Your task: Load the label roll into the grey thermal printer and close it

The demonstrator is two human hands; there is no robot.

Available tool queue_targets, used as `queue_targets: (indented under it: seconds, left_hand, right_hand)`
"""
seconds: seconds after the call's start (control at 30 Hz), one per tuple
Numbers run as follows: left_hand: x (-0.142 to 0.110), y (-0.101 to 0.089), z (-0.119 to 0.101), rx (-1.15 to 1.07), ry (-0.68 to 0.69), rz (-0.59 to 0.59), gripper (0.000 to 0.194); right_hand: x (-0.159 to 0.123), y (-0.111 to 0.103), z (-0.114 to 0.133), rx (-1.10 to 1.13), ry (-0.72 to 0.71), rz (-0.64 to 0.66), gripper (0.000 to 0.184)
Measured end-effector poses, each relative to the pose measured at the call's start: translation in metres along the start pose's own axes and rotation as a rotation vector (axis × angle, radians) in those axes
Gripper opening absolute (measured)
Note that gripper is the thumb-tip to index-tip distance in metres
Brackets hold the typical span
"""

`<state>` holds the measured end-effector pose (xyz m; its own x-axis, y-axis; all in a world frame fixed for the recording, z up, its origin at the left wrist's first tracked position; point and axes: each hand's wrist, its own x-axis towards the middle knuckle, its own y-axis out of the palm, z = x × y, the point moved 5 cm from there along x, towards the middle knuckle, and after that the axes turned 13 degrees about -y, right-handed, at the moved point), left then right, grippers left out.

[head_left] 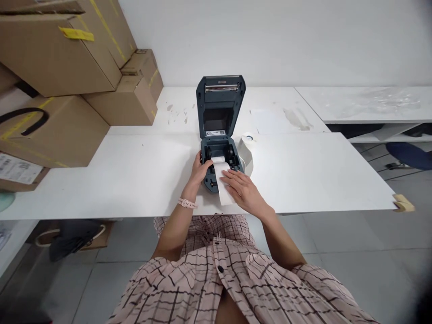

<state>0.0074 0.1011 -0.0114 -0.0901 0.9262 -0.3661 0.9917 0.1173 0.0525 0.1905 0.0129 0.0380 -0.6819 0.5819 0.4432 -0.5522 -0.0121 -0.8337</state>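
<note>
Here, near the front edge of the tabletop [303,180], sits the open-lidded printer [219,141]. The left hand [198,172] touches its left side, clamped or not I can't tell; the right hand's [243,190] fingers lie outstretched on the paper strip [223,191].

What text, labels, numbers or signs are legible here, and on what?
None can be read.
White sticker inside the open printer: too small.
Small marking near its lid's top edge: too small.
White label on the lower-left cardboard box: print too blurred.
</note>
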Motion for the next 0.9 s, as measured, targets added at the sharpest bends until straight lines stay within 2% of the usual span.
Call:
queue_targets:
  seconds: [0.17,0.77,0.9]
  left_hand:
    - [-0.0010,0.0005,-0.0008,-0.044,-0.020,-0.002,0.069]
    - [0.0022,0.0002,-0.0014,-0.024,-0.013,-0.008,0.070]
    - [-0.0073,0.0009,-0.0031,-0.022,-0.023,-0.014,0.070]
  right_hand:
    - [-0.0016,0.0025,0.0023,-0.020,0.048,-0.026,0.037]
    - [-0.0017,0.0034,-0.0006,0.069,0.076,-0.050,0.037]
    - [-0.0062,0.0014,0.0041,0.107,0.074,-0.031,0.037]
